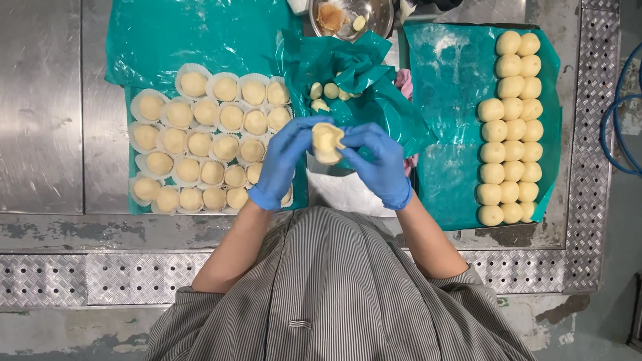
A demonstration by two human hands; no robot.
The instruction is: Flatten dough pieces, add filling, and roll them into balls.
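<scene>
At centre, the left hand [283, 162] and right hand [379, 164], both blue-gloved, pinch a pale dough piece [327, 142] between their fingertips. Paper-cupped dough balls [199, 143] lie at nine o'clock, bare dough balls [510, 127] at three.

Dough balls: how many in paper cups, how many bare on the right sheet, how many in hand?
Balls in paper cups: 25 showing
Bare balls on right sheet: 24
Dough piece between left hand and right hand: 1
Total: 50
</scene>
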